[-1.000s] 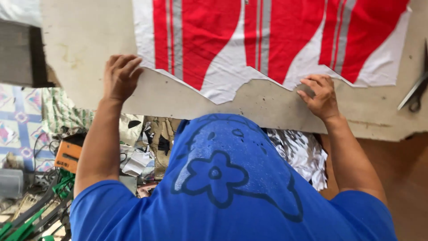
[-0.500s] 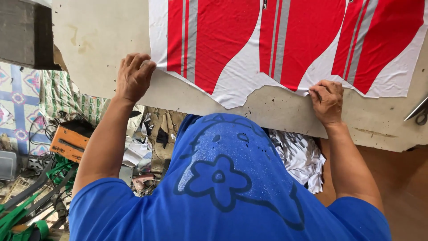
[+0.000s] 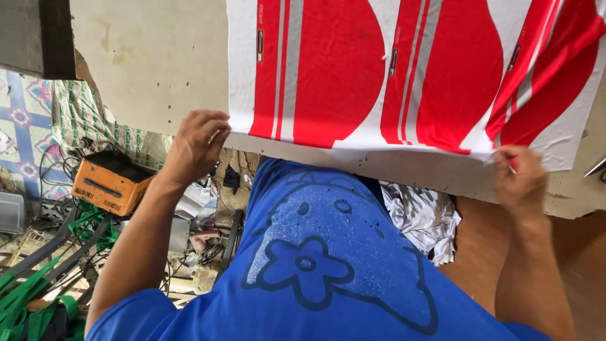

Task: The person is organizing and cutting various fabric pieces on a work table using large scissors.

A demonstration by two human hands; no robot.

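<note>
A white fabric sheet (image 3: 404, 76) printed with red curved shapes and grey stripes lies flat on a cream worktable (image 3: 151, 57). My left hand (image 3: 196, 145) pinches the sheet's near left corner at the table's front edge. My right hand (image 3: 521, 180) pinches the near right edge of the same sheet. The sheet's near edge runs straight between my two hands. My blue shirt with a flower outline fills the lower middle of the view.
An orange box (image 3: 110, 183) sits on the floor at left among cables and green straps (image 3: 31, 290). Crumpled white and grey cloth (image 3: 423, 218) lies under the table by my right side. A metal tool tip (image 3: 596, 167) shows at the right edge.
The sheet's near edge, wavy and set back before, now lies straight along the table's front edge. Both hands moved from pressing the table edge to pinching the sheet's near corners.
</note>
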